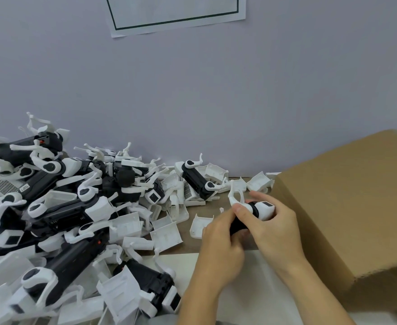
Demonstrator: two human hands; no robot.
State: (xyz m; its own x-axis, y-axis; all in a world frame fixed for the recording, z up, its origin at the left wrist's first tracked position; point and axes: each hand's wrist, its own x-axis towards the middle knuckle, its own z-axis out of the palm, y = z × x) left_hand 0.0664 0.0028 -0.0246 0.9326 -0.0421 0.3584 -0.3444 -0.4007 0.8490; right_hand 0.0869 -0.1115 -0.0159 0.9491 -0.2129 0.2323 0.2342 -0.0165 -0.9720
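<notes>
Unit in hand: one black-and-white unit point(256, 212), with a black barrel body, a white end cap and a white forked arm point(236, 193) sticking up and away from the person. It is held just above the table point(214, 202), between the heap on the left and the carton on the right.

Hands: the left hand point(218, 245) is curled around the black body from below. The right hand point(275, 228) is wrapped over the white end, fingers bent on it. Both grip the same piece.

Progress, as judged: this is one piece being worked on among many. A large pile point(64, 207) of similar units fills the left of the table, so most of the job seems to be left. Loose white covers point(167, 235) lie along the pile's edge, one cover point(198, 227) just beside the left hand. How many are finished cannot be told. The cardboard box point(345, 207) shows only its outside.

Writing: none legible. A small label point(25, 188) on one piled unit is too small to read. The paper sheet point(176, 12) on the wall shows only a dark green border. A plain white sheet point(239, 277) lies under the wrists.
</notes>
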